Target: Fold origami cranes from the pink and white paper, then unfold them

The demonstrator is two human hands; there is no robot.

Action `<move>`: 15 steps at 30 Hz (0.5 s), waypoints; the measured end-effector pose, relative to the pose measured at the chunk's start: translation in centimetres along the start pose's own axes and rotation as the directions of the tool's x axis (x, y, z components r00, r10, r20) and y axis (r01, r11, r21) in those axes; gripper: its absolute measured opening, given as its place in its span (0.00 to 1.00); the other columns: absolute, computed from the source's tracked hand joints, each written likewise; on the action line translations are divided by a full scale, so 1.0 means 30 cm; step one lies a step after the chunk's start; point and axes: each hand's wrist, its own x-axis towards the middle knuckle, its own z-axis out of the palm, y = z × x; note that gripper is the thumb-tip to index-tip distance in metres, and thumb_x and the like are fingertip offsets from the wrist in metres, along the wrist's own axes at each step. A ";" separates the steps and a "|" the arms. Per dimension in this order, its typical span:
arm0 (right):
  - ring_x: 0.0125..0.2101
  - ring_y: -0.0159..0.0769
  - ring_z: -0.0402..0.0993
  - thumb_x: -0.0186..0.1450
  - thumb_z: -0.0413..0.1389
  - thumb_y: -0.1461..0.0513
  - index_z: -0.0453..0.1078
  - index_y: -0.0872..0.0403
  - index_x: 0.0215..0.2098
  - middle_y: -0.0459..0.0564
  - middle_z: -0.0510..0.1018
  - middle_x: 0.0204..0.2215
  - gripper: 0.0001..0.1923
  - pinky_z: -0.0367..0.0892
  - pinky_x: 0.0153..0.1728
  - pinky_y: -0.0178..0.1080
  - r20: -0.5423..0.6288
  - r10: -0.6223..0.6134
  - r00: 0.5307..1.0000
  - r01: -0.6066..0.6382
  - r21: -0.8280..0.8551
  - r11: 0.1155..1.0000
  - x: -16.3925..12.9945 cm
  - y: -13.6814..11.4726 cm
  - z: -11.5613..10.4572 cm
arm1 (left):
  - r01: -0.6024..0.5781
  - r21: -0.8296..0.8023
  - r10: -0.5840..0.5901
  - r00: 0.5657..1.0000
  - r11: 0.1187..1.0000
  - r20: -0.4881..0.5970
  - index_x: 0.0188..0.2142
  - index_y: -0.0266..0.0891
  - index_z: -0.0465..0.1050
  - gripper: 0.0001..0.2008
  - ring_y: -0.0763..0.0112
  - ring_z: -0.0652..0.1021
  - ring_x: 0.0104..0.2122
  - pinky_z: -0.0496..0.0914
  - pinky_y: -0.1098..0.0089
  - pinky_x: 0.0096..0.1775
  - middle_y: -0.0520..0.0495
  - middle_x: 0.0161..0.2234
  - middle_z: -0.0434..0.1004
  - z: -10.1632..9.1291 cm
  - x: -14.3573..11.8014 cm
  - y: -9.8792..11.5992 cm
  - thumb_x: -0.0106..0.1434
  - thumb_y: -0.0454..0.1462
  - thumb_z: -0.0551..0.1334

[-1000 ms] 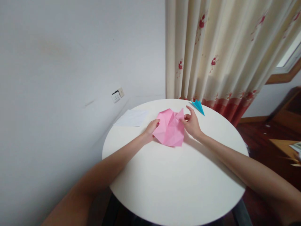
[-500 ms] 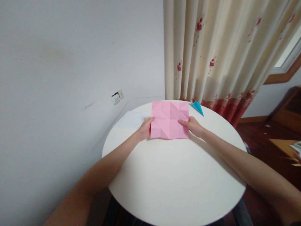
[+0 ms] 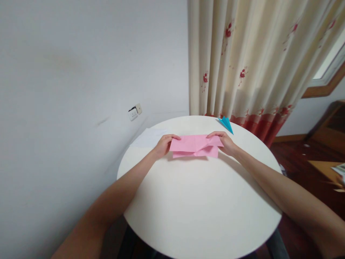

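A creased sheet of pink paper is doubled over across its middle, its upper half leaning toward me above the lower one. My left hand grips the left end of the fold, thumb underneath or hidden and fingers on top. At the right end, my right hand pinches the same paper near the folded edge. The two layers stand apart along the near side, and the lower one shows beneath. Both hands are just over the white round table.
A blue folded paper plane lies near the far right rim. White sheets lie at the far left, by the wall. A wall socket is above them. A floral curtain hangs behind the table.
The pink sheet was spread open between my hands; its far half has now come down toward me over the near half. Both hands stay at its sides.
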 end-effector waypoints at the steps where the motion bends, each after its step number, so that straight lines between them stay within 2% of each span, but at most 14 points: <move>1: 0.26 0.35 0.73 0.47 0.60 0.64 0.77 0.55 0.25 0.50 0.80 0.29 0.06 0.64 0.26 0.35 0.007 -0.007 1.000 0.007 -0.003 1.000 -0.004 -0.008 -0.001 | 0.000 -0.005 0.000 1.000 1.000 0.005 0.30 0.33 0.79 0.10 0.66 0.76 0.31 0.68 0.69 0.34 0.43 0.32 0.79 -0.004 0.002 0.000 0.51 0.36 0.61; 3: 0.29 0.38 0.74 0.50 0.58 0.61 0.78 0.55 0.26 0.52 0.80 0.31 0.08 0.65 0.28 0.37 0.045 -0.013 0.999 0.013 -0.009 1.000 -0.007 -0.019 -0.009 | -0.019 -0.015 0.019 1.000 1.000 -0.005 0.28 0.33 0.79 0.13 0.63 0.76 0.32 0.68 0.67 0.36 0.41 0.31 0.79 -0.009 0.005 0.000 0.53 0.40 0.59; 6: 0.31 0.42 0.74 0.57 0.54 0.51 0.78 0.56 0.28 0.56 0.80 0.33 0.18 0.66 0.30 0.40 0.092 -0.033 0.995 0.037 -0.039 0.999 -0.003 -0.018 -0.026 | -0.071 0.042 0.074 0.995 0.997 -0.070 0.24 0.33 0.78 0.16 0.65 0.75 0.31 0.68 0.66 0.38 0.41 0.28 0.78 -0.011 0.007 0.001 0.56 0.45 0.60; 9: 0.30 0.40 0.73 0.57 0.57 0.48 0.79 0.56 0.29 0.54 0.81 0.29 0.20 0.66 0.32 0.41 0.067 -0.103 0.992 0.116 -0.226 0.967 0.007 -0.001 -0.038 | -0.098 0.210 0.116 0.991 0.973 -0.072 0.22 0.34 0.75 0.17 0.69 0.73 0.29 0.67 0.68 0.37 0.43 0.26 0.76 -0.013 0.006 0.008 0.56 0.47 0.63; 11: 0.30 0.39 0.73 0.55 0.61 0.51 0.79 0.56 0.30 0.53 0.81 0.29 0.16 0.66 0.33 0.40 0.094 -0.147 0.985 0.172 -0.397 0.902 0.012 0.010 -0.035 | -0.159 0.326 0.183 0.982 0.932 -0.043 0.25 0.35 0.74 0.16 0.69 0.74 0.32 0.67 0.68 0.38 0.44 0.29 0.77 -0.010 0.007 0.017 0.56 0.47 0.64; 13: 0.30 0.39 0.73 0.55 0.62 0.54 0.79 0.56 0.31 0.52 0.81 0.29 0.14 0.65 0.34 0.39 0.168 -0.169 0.971 0.232 -0.505 0.832 0.011 0.015 -0.020 | -0.241 0.422 0.273 0.962 0.874 -0.017 0.34 0.36 0.75 0.14 0.67 0.75 0.39 0.67 0.67 0.43 0.43 0.38 0.78 0.001 0.007 0.028 0.54 0.45 0.67; 15: 0.32 0.39 0.73 0.55 0.61 0.55 0.79 0.55 0.33 0.51 0.81 0.31 0.12 0.66 0.36 0.39 0.241 -0.191 0.952 0.295 -0.539 0.789 0.005 0.012 0.006 | -0.269 0.485 0.288 0.957 0.832 0.036 0.43 0.38 0.74 0.20 0.65 0.75 0.45 0.66 0.66 0.46 0.42 0.45 0.76 0.022 0.004 0.036 0.52 0.44 0.68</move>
